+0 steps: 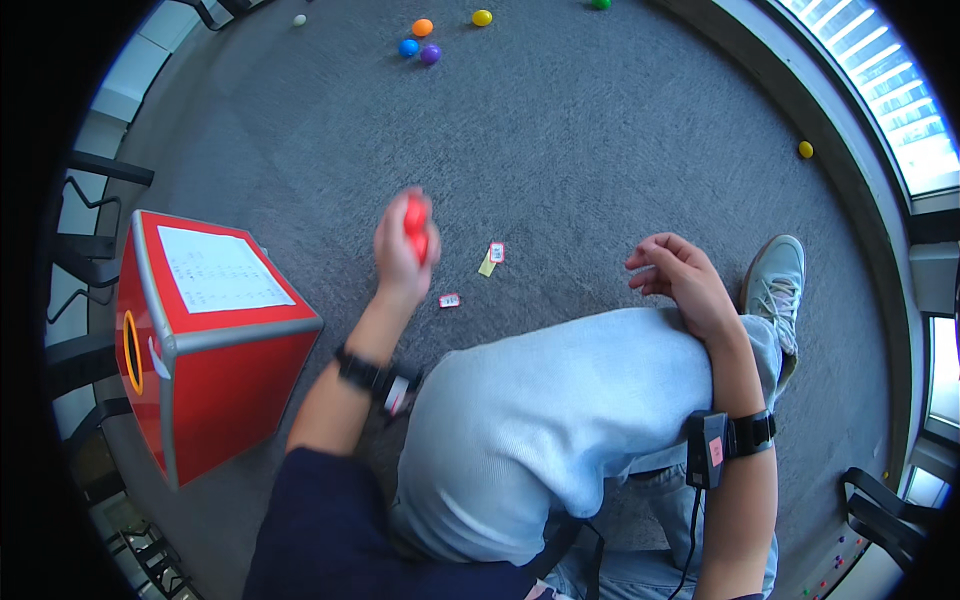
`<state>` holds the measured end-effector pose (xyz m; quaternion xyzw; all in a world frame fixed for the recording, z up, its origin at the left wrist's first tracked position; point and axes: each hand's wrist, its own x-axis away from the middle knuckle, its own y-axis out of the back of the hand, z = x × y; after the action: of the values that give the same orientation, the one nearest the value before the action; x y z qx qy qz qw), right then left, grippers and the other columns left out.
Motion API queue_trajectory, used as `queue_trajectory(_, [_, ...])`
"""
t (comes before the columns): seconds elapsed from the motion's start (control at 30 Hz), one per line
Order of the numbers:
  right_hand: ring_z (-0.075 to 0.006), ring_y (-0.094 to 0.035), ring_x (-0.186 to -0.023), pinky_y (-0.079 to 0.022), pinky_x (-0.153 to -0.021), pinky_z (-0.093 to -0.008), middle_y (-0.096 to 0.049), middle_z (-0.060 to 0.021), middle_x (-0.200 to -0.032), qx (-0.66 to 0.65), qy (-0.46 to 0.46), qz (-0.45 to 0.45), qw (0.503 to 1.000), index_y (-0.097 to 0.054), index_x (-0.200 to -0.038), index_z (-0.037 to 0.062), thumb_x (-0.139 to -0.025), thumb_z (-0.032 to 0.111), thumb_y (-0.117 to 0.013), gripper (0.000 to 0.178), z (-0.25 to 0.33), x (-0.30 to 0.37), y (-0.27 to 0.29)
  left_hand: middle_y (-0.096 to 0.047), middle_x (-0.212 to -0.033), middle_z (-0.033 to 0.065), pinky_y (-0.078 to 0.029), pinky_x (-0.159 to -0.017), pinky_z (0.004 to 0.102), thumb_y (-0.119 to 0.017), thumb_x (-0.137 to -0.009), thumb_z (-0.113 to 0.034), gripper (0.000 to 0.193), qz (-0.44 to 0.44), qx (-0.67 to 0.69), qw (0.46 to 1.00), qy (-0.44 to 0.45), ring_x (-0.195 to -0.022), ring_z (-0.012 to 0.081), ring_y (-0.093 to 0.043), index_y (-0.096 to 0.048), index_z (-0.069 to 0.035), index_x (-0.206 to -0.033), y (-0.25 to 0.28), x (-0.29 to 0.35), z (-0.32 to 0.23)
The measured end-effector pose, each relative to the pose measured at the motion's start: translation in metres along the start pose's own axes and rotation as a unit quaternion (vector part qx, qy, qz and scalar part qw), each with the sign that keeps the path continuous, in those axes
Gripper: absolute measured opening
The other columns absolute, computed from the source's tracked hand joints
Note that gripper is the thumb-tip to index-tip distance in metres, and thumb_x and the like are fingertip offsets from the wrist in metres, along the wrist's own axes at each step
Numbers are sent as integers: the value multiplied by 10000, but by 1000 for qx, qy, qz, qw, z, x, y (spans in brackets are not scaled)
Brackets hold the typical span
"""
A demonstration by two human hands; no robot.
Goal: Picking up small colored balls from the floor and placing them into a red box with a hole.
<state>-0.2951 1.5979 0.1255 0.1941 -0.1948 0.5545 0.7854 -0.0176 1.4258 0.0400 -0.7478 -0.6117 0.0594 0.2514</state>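
Note:
My left hand (402, 262) is raised over the carpet, its fingers closed around two rounded red pieces (416, 228) that look like small red balls; the fingers partly cover them, and whether they are joined I cannot tell. On the right, beside my bent knee, my right hand (690, 283) hovers with loosely curled fingers somewhat apart and nothing visible in them. Between the hands, a small red-edged white tag (497, 252) lies against a yellow paper slip (487, 265). Another red-edged tag (449, 300) rests on the carpet closer to my left wrist.
A red box (230, 390) with grey edges, a sheet of paper on top and a yellow-rimmed side hole stands at left. Orange (423, 28), blue (409, 48) and purple (431, 55) balls lie far ahead. A yellow ball (806, 150) sits near the right wall. Chair legs (95, 260) line the left.

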Motion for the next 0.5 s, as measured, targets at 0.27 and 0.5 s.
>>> queue_trajectory(0.27, [-146,-603,-772,-500,-696,-267,-637,-82,-938,3,11,-10,1000,-582,-1026,62,-954,229,-505,198,-18,-1,-9,-518,-553,32,-366,-422,195,-410,-894,-355,333,49,-530,800,-278,-428,89,-450,-513,-44,-841,85,162,-224])
queue_trajectory(0.5, [-104,-608,-726,-467,-645,-213,-642,-32,-908,-46,70,-3,997,-572,-1027,95,-949,237,-520,169,-21,3,18,-435,-538,-12,-286,-362,212,-428,-944,-227,239,-230,-539,746,-318,-390,60,-377,-559,-57,-838,188,151,-404])
